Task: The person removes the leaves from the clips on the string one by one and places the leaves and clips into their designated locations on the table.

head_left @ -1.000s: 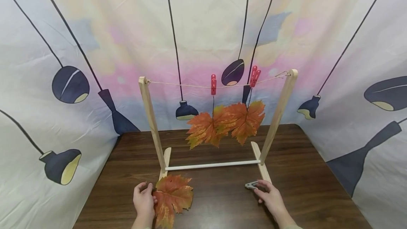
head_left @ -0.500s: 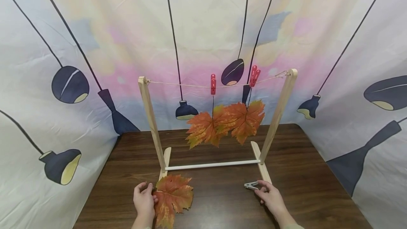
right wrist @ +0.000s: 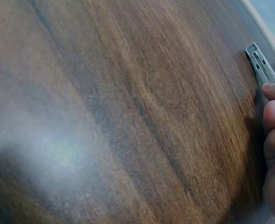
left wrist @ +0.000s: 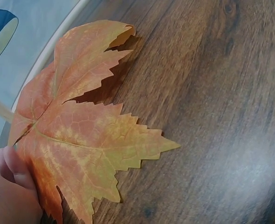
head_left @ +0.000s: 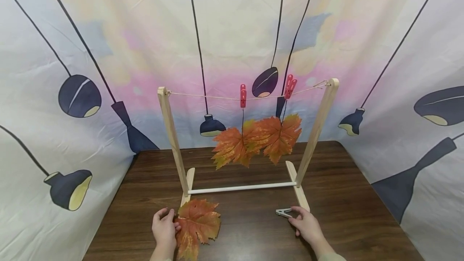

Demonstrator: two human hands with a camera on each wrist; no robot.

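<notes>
My left hand [head_left: 164, 228] grips an orange artificial maple leaf [head_left: 198, 224] by its left side, near the stem. In the left wrist view the leaf [left wrist: 81, 140] spreads over the wood with its tips toward the right, fingertips curled at its base. On the right, my other hand [head_left: 308, 226] pinches a grey clothespin [head_left: 284, 212] between thumb and fingers, its nose pointing left. The right wrist view catches that clothespin [right wrist: 258, 63] at its right edge, close over the table. Two more leaves, a left one [head_left: 232, 146] and a right one [head_left: 280, 140], hang overlapping behind.
A wooden stand with a left post [head_left: 173, 148] and a right post [head_left: 316, 140] carries a string [head_left: 206, 96]. Two red clothespins, one central [head_left: 243, 96] and one farther right [head_left: 290, 88], clip the hanging leaves there. A white rod [head_left: 241, 188] joins the posts low down.
The right hand has shifted slightly left with the grey clothespin, which now shows more fully beyond the fingers. The left hand and its leaf have stayed in place.
</notes>
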